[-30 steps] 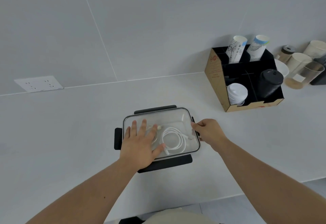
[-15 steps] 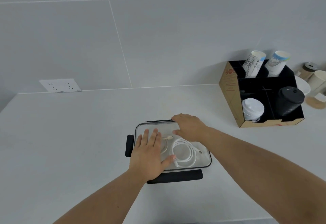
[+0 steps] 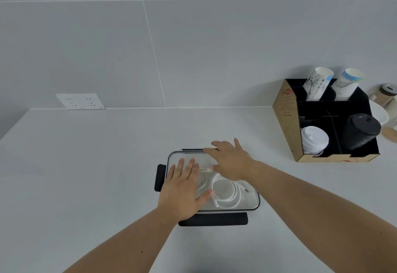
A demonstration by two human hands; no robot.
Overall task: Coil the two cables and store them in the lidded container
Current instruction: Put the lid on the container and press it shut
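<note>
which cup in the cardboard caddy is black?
The front-right one, the black cup with a black lid. The front-left cup is white, and the two printed paper cups stand at the back.

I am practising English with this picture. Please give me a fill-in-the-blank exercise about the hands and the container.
1. The left hand lies flat on the clear ____ of the container.
2. The coiled cables inside are ____ in colour.
3. The right hand reaches the container's ____ edge.
4. The black cup stands in a ____ organizer.

Missing words: lid; white; far; cardboard

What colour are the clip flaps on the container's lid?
Black, clearest in the head view: the near flap and left flap.
</note>
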